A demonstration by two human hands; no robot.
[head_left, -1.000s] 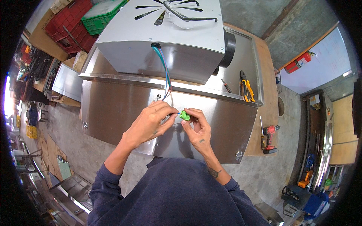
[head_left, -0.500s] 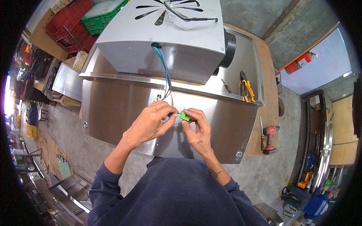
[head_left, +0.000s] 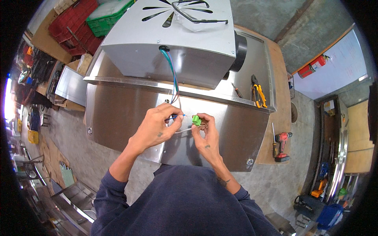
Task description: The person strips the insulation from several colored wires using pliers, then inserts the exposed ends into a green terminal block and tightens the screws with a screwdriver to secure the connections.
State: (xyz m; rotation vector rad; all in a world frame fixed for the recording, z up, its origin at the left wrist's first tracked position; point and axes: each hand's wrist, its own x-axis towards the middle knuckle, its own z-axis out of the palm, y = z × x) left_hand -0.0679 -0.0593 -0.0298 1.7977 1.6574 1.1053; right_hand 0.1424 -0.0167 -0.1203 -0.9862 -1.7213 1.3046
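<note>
My left hand (head_left: 158, 122) pinches a thin blue wire (head_left: 181, 116), its bare tip sticking out past the fingertips. To the right, my right hand (head_left: 206, 135) holds a small green terminal block (head_left: 196, 120) between thumb and forefinger. A small gap separates the wire's tip from the block. A bundle of coloured wires (head_left: 173, 70) drops from a hole in the front of a metal box (head_left: 134, 61) toward my left hand. A pale grey cable (head_left: 184, 130) runs between the hands and reaches the block's side; where it ends is hidden by my fingers.
Beneath my hands lies a stainless steel panel (head_left: 114, 114) with a raised ledge. Pliers with orange handles (head_left: 258, 92) rest near the ledge on the right. A red drill (head_left: 282, 145) and a screwdriver (head_left: 274, 143) lie farther right. Safety glasses (head_left: 193, 17) sit on the box.
The terminal block has moved slightly right and turned in my right hand, away from the left fingertips. The blue wire's end now shows apart from it.
</note>
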